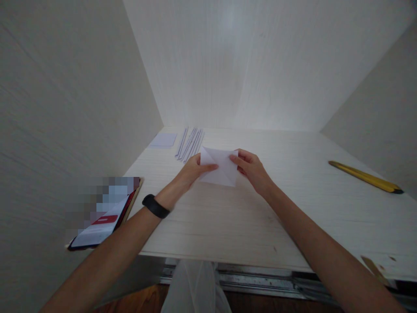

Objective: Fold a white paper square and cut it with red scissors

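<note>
Both hands, left hand (pixel 190 173) and right hand (pixel 251 168), on creased paper (pixel 220 170).

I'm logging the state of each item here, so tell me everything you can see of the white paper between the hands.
The white paper is a small, thin sheet, roughly square, with diagonal creases crossing near its middle. It is held just above or on the pale wooden desk, slightly tilted, near the desk's centre. The left hand pinches its left edge, thumb on top; the right hand grips its right edge. It looks clean and untorn.
</note>
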`<state>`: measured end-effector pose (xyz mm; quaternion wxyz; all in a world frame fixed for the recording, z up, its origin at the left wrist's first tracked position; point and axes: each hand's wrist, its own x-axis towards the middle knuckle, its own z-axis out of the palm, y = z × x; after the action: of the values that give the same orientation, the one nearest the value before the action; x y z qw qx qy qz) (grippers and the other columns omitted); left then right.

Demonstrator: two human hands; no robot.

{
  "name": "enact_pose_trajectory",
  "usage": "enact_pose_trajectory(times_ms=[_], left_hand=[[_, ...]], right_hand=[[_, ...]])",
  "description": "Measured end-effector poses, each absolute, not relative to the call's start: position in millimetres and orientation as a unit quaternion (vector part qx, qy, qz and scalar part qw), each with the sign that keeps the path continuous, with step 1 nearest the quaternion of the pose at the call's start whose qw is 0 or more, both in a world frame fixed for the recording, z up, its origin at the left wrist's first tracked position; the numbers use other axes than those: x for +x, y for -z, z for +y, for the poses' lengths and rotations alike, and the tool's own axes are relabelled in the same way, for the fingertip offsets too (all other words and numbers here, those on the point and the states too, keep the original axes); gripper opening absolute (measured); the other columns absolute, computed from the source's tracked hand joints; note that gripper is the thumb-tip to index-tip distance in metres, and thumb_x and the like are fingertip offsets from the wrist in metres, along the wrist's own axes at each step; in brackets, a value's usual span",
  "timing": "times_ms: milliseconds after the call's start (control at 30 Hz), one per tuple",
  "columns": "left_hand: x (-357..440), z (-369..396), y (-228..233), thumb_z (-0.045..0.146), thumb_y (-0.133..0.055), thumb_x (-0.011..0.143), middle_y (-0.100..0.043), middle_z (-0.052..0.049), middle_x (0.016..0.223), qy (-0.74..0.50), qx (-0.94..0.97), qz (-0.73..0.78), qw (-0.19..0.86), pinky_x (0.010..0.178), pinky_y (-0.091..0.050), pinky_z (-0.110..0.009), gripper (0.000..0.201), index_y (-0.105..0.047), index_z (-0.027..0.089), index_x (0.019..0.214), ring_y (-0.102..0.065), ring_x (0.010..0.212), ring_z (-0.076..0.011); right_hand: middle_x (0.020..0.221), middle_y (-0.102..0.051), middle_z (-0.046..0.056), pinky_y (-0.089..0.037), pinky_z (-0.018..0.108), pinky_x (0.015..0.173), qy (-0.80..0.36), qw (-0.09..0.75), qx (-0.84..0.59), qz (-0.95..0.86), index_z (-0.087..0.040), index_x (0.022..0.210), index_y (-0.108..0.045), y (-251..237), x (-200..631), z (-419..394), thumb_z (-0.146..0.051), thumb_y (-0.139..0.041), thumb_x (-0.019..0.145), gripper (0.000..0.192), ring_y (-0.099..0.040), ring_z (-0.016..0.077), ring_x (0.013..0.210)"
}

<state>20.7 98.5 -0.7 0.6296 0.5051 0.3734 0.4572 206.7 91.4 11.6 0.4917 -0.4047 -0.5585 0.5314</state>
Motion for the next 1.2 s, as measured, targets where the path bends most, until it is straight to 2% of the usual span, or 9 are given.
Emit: enact_pose_trajectory(times_ms=[133,200,300,367,433,667,900,1033,1200], left_hand=[[19.7,97.2,-3.2,0.024,-0.08,0.06,-0.072,-0.009,0.092,-0.48,0.494,0.424,0.587,0.074,-0.052,-0.033,0.042,-0.066,0.012,0.098,-0.066,0.073,-0.0183],[18.1,96.7,-5.7,0.024,-0.08,0.06,-0.072,-0.008,0.09,-0.497,0.487,0.449,0.561,0.073,-0.051,-0.033,0.042,-0.065,0.012,0.097,-0.065,0.072,-0.0184],[14.5,97.3,-8.8,0.025,-0.079,0.06,-0.071,-0.009,0.093,-0.525,0.475,0.465,0.532,0.074,-0.051,-0.033,0.044,-0.063,0.013,0.099,-0.066,0.077,-0.0196],[11.8,98.5,-10.0,0.026,-0.079,0.06,-0.071,-0.009,0.096,-0.541,0.469,0.468,0.519,0.076,-0.051,-0.034,0.046,-0.063,0.013,0.101,-0.066,0.081,-0.0208],[9.4,100.3,-10.2,0.027,-0.079,0.06,-0.071,-0.01,0.099,-0.552,0.469,0.468,0.507,0.078,-0.051,-0.034,0.047,-0.063,0.013,0.103,-0.066,0.084,-0.0219],[3.1,108.9,-3.3,0.025,-0.078,0.059,-0.071,-0.012,0.1,-0.566,0.467,0.472,0.489,0.077,-0.052,-0.035,0.048,-0.063,0.011,0.103,-0.066,0.081,-0.0208],[-0.2,112.4,-4.8,0.026,-0.074,0.064,-0.068,-0.012,0.107,-0.585,0.498,0.472,0.432,0.086,-0.05,-0.037,0.044,-0.061,0.012,0.103,-0.065,0.094,-0.0232],[-1.4,113.0,-5.0,0.023,-0.072,0.065,-0.064,-0.013,0.116,-0.614,0.489,0.494,0.374,0.093,-0.047,-0.038,0.048,-0.056,0.013,0.11,-0.061,0.105,-0.0248],[-5.0,116.3,-2.2,0.027,-0.07,0.067,-0.061,-0.014,0.116,-0.607,0.517,0.496,0.346,0.092,-0.047,-0.039,0.049,-0.053,0.014,0.111,-0.059,0.107,-0.0266]], right_hand=[[0.076,-0.066,0.004,-0.047,0.023,0.06,-0.512,0.468,-0.418,-0.587,-0.018,0.079,-0.06,-9.6,215.7,99.8,-0.057,-0.059,0.078,0.04,-0.061,0.0122,0.068],[0.08,-0.068,0.007,-0.048,0.025,0.062,-0.447,0.455,-0.463,-0.615,-0.017,0.082,-0.061,-6.0,224.9,107.4,-0.057,-0.052,0.082,0.041,-0.063,0.0143,0.072],[0.078,-0.068,0.006,-0.048,0.029,0.067,-0.261,0.422,-0.569,-0.656,-0.018,0.078,-0.061,0.8,243.0,119.0,-0.038,-0.055,0.083,0.022,-0.063,0.0161,0.071],[0.078,-0.068,0.007,-0.046,0.03,0.069,-0.137,0.356,-0.62,-0.686,-0.018,0.075,-0.063,4.4,255.8,124.6,-0.025,-0.057,0.08,0.011,-0.061,0.0174,0.074],[0.081,-0.068,0.008,-0.044,0.03,0.067,-0.091,0.283,-0.637,-0.711,-0.017,0.073,-0.066,6.2,267.6,128.0,-0.024,-0.062,0.077,0.008,-0.06,0.018,0.074],[0.081,-0.067,0.007,-0.042,0.028,0.06,-0.134,0.194,-0.607,-0.759,-0.016,0.081,-0.072,5.5,286.8,132.6,-0.035,-0.072,0.07,0.021,-0.058,0.0171,0.068],[0.087,-0.066,0.011,-0.042,0.029,0.064,-0.091,0.202,-0.594,-0.773,-0.015,0.08,-0.066,9.6,276.4,129.6,-0.03,-0.067,0.074,0.016,-0.057,0.019,0.073],[0.083,-0.067,0.009,-0.042,0.03,0.065,-0.144,0.261,-0.62,-0.726,-0.017,0.085,-0.06,9.5,272.3,130.0,-0.028,-0.059,0.08,0.012,-0.059,0.0196,0.074],[0.083,-0.064,0.005,-0.046,0.031,0.067,-0.308,0.424,-0.547,-0.653,-0.018,0.086,-0.056,5.4,263.5,131.6,-0.031,-0.065,0.07,0.022,-0.059,0.0171,0.072]])
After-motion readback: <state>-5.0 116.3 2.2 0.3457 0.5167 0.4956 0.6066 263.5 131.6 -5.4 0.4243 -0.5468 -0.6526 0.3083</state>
